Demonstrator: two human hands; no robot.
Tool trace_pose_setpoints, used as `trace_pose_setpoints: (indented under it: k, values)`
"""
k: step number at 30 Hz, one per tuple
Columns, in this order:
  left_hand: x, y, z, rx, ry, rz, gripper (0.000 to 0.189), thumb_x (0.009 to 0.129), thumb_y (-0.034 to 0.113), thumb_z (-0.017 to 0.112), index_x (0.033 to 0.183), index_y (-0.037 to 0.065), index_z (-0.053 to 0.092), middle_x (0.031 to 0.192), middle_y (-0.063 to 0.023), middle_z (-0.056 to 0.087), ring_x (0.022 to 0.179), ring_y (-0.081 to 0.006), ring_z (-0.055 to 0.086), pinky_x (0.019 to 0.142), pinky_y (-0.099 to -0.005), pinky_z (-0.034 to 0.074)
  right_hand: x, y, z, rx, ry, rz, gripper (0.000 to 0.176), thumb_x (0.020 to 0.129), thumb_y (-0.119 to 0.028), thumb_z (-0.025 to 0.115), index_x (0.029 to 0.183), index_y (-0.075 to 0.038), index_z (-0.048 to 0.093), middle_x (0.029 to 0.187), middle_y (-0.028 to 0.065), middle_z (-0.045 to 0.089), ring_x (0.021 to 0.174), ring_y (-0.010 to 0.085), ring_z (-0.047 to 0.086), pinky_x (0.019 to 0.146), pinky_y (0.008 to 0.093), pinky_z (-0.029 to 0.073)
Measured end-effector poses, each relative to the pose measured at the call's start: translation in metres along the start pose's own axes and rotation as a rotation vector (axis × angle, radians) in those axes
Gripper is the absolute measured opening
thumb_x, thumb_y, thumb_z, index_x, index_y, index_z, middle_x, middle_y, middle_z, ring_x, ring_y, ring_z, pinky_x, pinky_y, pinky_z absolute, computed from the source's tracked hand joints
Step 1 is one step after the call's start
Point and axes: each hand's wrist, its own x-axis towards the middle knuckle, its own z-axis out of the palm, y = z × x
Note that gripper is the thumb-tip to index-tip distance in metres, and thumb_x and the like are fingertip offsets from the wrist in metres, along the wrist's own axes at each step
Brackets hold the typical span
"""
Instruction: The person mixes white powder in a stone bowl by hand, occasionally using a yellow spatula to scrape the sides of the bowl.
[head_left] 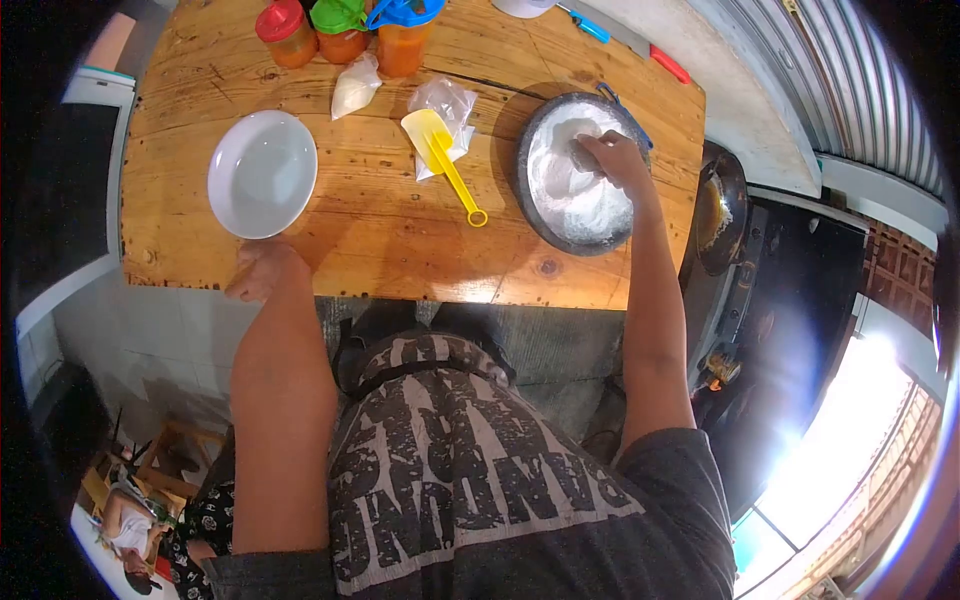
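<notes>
My right hand [618, 162] reaches into a dark, round stone-like bowl [527, 205] at the right of the table. Its fingers are pinched together and touch the white powder [575, 205] inside; what lies between the fingertips is hidden. At the table's near edge, my left hand [268, 271] is loosely curled, with nothing visible in it. Just beyond it stands a white oval-looking bowl [262, 175], holding what looks like clear liquid. Between the two bowls lies a yellow spatula [452, 178], its blade over a clear plastic bag [446, 98].
Three lidded containers [404, 45] of orange contents stand at the back of the wooden table [370, 230]. Near them lies a small bag of pale stuff [356, 87]. A frying pan [722, 205] sits right of the table. Another person [128, 525] is at lower left.
</notes>
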Motion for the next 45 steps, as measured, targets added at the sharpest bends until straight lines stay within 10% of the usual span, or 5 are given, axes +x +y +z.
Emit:
trace_pose_setpoints:
  k: [33, 40, 45]
  values:
    - [0.019, -0.015, 0.024, -0.086, -0.040, -0.015, 0.057, 0.087, 0.040, 0.043, 0.126, 0.002, 0.026, 0.113, -0.0193, 0.045, 0.098, -0.0391, 0.053, 0.074, -0.0529, 0.045, 0.009, 0.013, 0.013, -0.158, 0.158, -0.082, 0.051, 0.075, -0.046, 0.068, 0.085, 0.004, 0.063, 0.064, 0.0132, 0.064, 0.058, 0.0201, 0.063, 0.055, 0.0313, 0.048]
    - [0.031, -0.019, 0.006, 1.050, -0.297, 0.903, 0.073, 0.087, 0.049, 0.049, 0.141, 0.006, 0.027, 0.141, -0.0228, 0.031, 0.126, -0.0468, 0.033, 0.091, -0.0619, 0.038, 0.013, 0.021, 0.014, -0.237, 0.165, -0.112, 0.058, 0.074, -0.053, 0.060, 0.086, 0.003, 0.065, 0.072, 0.0177, 0.068, 0.072, 0.0306, 0.067, 0.072, 0.0382, 0.050]
    - [0.052, -0.037, 0.055, 0.849, -0.108, 0.594, 0.071, 0.086, 0.048, 0.049, 0.139, 0.005, 0.027, 0.136, -0.0217, 0.035, 0.121, -0.0442, 0.038, 0.088, -0.0594, 0.040, -0.019, 0.012, 0.023, -0.061, 0.206, -0.065, 0.060, 0.076, -0.052, 0.064, 0.095, 0.004, 0.060, 0.073, 0.0180, 0.066, 0.065, 0.0271, 0.066, 0.065, 0.0343, 0.050]
